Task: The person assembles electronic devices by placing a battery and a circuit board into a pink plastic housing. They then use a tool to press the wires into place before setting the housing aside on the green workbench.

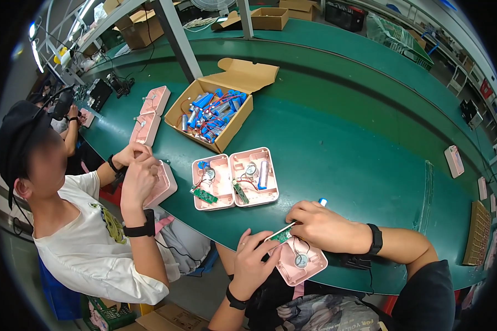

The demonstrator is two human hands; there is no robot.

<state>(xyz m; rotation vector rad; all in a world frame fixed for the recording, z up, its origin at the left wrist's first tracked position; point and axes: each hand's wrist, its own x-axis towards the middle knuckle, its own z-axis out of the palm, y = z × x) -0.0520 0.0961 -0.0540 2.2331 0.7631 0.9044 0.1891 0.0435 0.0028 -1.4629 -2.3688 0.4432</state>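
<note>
The battery carton [237, 127] stands beyond my pink case [313, 266], leftward. At the case's far-left corner, my left hand [252, 266] holds the green circuit board [282, 236]; my right hand [327, 227] bends over it, its grip hidden. Beyond the case: a blue cell [323, 202].

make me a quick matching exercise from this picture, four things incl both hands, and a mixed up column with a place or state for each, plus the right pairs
Column one
1. open cardboard box
2. left hand
3. right hand
4. nearest pink case

Column two
A. at the right end of the green board
B. open, with a round silver part inside
C. filled with a heap of blue cells
D. at the left end of the green board

Right pairs
1-C
2-D
3-A
4-B
</note>
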